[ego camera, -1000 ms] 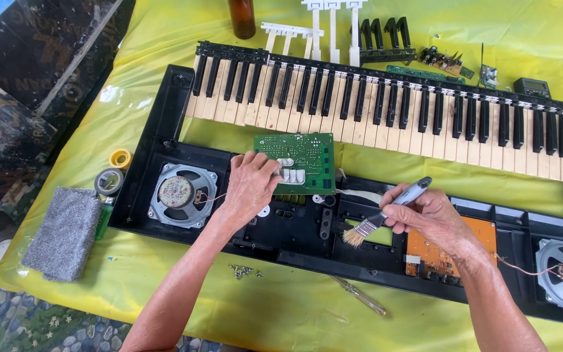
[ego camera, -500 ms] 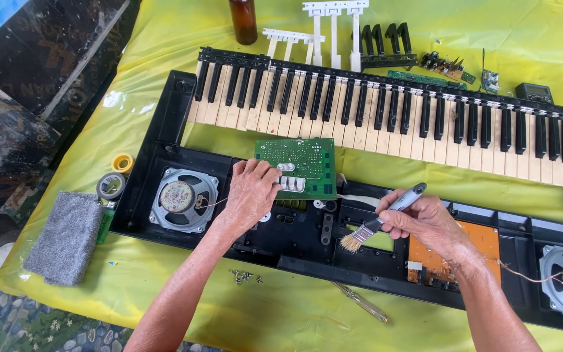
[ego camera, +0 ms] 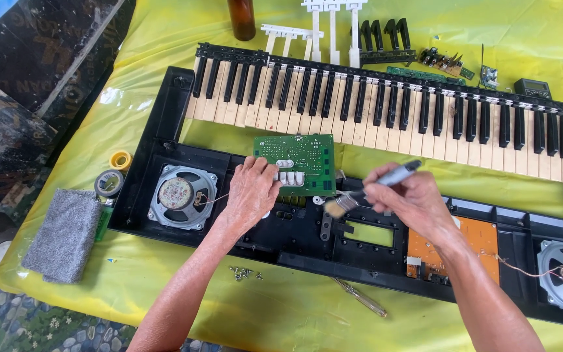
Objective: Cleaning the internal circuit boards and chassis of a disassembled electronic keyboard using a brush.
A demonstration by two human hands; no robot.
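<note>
Steadying the green circuit board [ego camera: 298, 163] with our left hand [ego camera: 250, 195], our right hand [ego camera: 406, 201] grips a small brush [ego camera: 367, 190], seemingly dusting its edge; gentle strokes come next.

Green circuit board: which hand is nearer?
Left. The left hand rests on the green circuit board at its lower left edge. The right hand holds a brush just off the board's lower right corner.
</note>
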